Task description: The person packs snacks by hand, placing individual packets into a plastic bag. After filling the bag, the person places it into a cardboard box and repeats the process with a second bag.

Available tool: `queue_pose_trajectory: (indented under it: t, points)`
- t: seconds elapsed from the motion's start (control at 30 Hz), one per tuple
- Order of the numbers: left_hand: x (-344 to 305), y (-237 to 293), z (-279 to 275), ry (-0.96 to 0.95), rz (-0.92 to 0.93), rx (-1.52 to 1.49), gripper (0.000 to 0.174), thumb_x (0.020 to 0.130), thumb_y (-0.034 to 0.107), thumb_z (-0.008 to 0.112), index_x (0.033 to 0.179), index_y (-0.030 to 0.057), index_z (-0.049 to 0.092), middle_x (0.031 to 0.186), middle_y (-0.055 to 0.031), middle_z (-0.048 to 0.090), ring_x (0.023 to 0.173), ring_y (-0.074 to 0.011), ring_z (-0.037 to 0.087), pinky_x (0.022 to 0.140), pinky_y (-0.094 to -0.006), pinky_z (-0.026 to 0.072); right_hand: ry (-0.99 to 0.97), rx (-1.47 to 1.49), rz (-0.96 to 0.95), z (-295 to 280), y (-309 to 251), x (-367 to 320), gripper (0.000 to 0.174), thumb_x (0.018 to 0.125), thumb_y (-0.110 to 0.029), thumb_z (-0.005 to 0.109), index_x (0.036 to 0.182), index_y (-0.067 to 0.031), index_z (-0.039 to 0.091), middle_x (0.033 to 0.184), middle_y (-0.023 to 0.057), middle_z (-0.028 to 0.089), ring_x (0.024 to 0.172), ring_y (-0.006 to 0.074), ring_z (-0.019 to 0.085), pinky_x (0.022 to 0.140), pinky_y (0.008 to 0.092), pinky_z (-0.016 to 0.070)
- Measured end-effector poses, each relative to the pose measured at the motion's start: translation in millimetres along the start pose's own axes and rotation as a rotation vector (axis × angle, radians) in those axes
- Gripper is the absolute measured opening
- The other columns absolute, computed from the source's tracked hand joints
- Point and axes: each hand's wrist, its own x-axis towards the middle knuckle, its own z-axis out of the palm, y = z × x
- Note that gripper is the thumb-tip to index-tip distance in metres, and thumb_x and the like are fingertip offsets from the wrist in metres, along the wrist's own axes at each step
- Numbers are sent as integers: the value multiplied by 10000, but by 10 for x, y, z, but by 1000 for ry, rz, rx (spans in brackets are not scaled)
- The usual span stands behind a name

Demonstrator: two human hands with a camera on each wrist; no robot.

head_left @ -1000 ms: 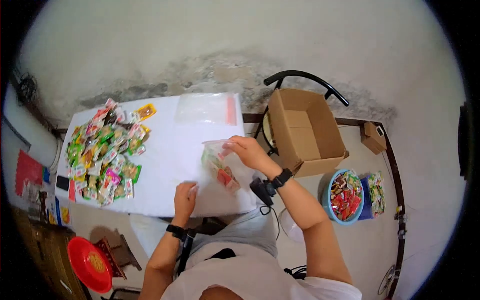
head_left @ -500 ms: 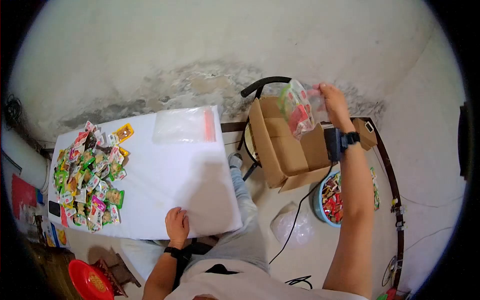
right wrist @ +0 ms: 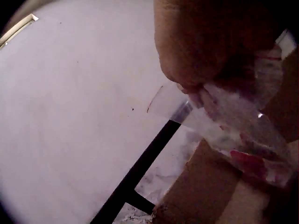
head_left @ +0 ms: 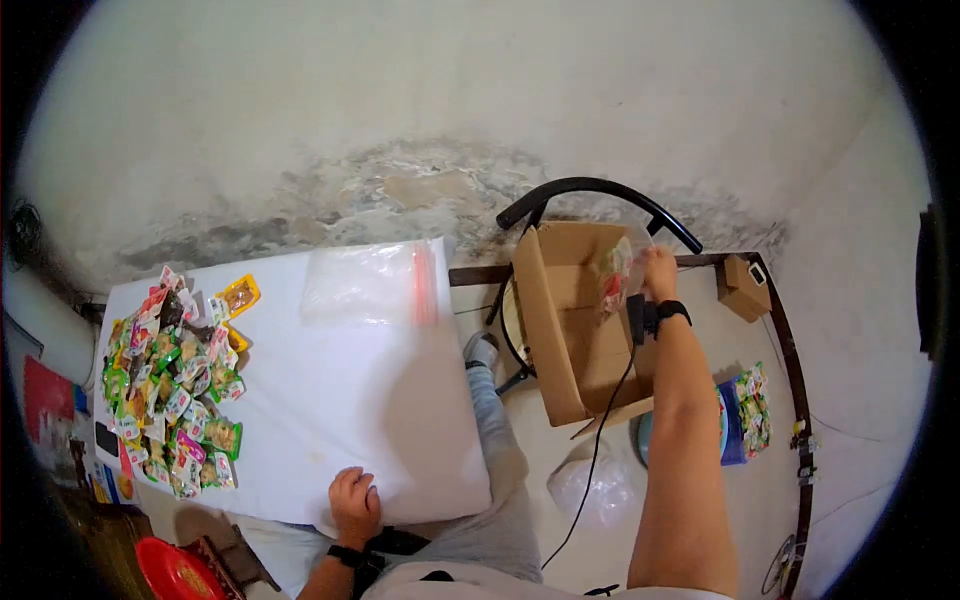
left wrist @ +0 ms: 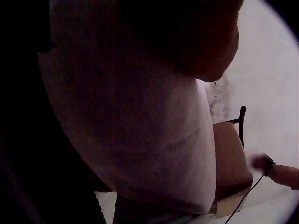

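Note:
My right hand [head_left: 660, 274] pinches the top of a clear zip bag [head_left: 613, 282] with several small snack packets inside. The bag hangs over the open cardboard box [head_left: 555, 340], within its walls in the head view. In the right wrist view the fingers grip the crumpled plastic bag [right wrist: 247, 135], with red print showing through it. Nothing is held by my left hand [head_left: 355, 505], which rests on the near edge of the white-covered table [head_left: 340, 400], fingers loosely bent. A heap of snack packets [head_left: 175, 385] lies on the table's left side.
Flat clear zip bags [head_left: 365, 285] lie at the table's back right. The box sits on a black-framed chair [head_left: 590, 185]. On the floor are a blue basin [head_left: 643, 440], a clear plastic bag [head_left: 597, 490] and a red basin [head_left: 175, 570]. A black cable [head_left: 590, 470] hangs from the right wrist.
My right hand has carried the filled zip bag from above the table to the right and lowered it over the box. The left hand has stayed at the table's near edge.

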Motion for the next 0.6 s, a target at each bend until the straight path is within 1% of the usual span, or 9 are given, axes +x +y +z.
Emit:
queue_pose_trajectory:
  t: [0.1, 0.17, 0.2, 0.27, 0.3, 0.37, 0.5, 0.53, 0.6]
  points:
    - [-23, -18, 34, -4, 15, 6, 204, 746, 103, 590, 938, 36, 606, 1069, -140, 558, 1043, -347, 510, 893, -462, 389, 14, -35, 16, 201, -291, -144, 285, 904, -221, 466, 961, 5, 630, 795, 185, 647, 750, 337, 623, 683, 406, 473]
    - [-19, -22, 34, 10, 19, 16, 204, 746, 105, 589, 938, 40, 606, 1066, -139, 557, 1042, -349, 511, 891, -464, 390, -118, -46, 145, 362, -400, -211, 304, 923, -234, 475, 965, 10, 653, 862, 116, 678, 792, 229, 638, 706, 357, 491]
    - [-19, -15, 20, -10, 13, 28, 210, 748, 108, 587, 948, 47, 602, 1063, -137, 557, 1040, -348, 511, 889, -464, 390, -124, -45, 147, 503, -352, -236, 304, 923, -234, 475, 965, 10, 653, 862, 116, 678, 792, 229, 638, 706, 357, 491]
    - [-13, -17, 15, -26, 1, 44, 215, 751, 110, 586, 959, 54, 598, 1060, -135, 556, 1038, -347, 511, 887, -464, 391, -379, 244, 328, 833, -212, -285, 341, 938, -300, 466, 1044, -26, 637, 929, 99, 672, 846, 224, 618, 740, 380, 482]
    - [-20, -27, 17, -35, 4, 42, 226, 752, 114, 589, 972, 61, 595, 1066, -129, 555, 1046, -342, 508, 890, -461, 390, -384, 248, 325, 912, -255, -335, 341, 938, -300, 466, 1044, -26, 637, 929, 99, 672, 846, 224, 618, 740, 380, 482]
    - [-44, -51, 31, -45, 5, 45, 238, 753, 118, 593, 985, 68, 591, 1072, -123, 554, 1054, -338, 504, 893, -459, 389, -680, 333, 276, 1029, -420, -490, 378, 948, -355, 442, 1125, -61, 601, 1028, 90, 643, 916, 219, 585, 778, 419, 469]
    - [-85, -70, 58, -19, 29, 59, 251, 751, 109, 598, 1000, 75, 587, 1103, -113, 542, 1072, -326, 495, 909, -449, 380, -793, 399, 409, 1351, -279, -543, 387, 947, -365, 430, 1173, -84, 570, 1074, 61, 607, 925, 220, 558, 784, 422, 460]
    - [-88, -71, 62, -14, 35, 76, 248, 751, 105, 598, 998, 77, 587, 1112, -109, 538, 1076, -324, 493, 913, -446, 377, -795, 400, 405, 1445, -112, -537, 387, 947, -365, 430, 1173, -84, 570, 1074, 61, 607, 925, 220, 558, 784, 422, 460]
    - [-97, -83, 70, -14, 33, 81, 240, 754, 102, 596, 992, 78, 586, 1115, -106, 535, 1076, -324, 493, 915, -447, 375, -947, 266, 54, 1518, 95, -551, 388, 946, -347, 424, 1202, -87, 556, 1071, 76, 609, 878, 217, 569, 735, 386, 468]
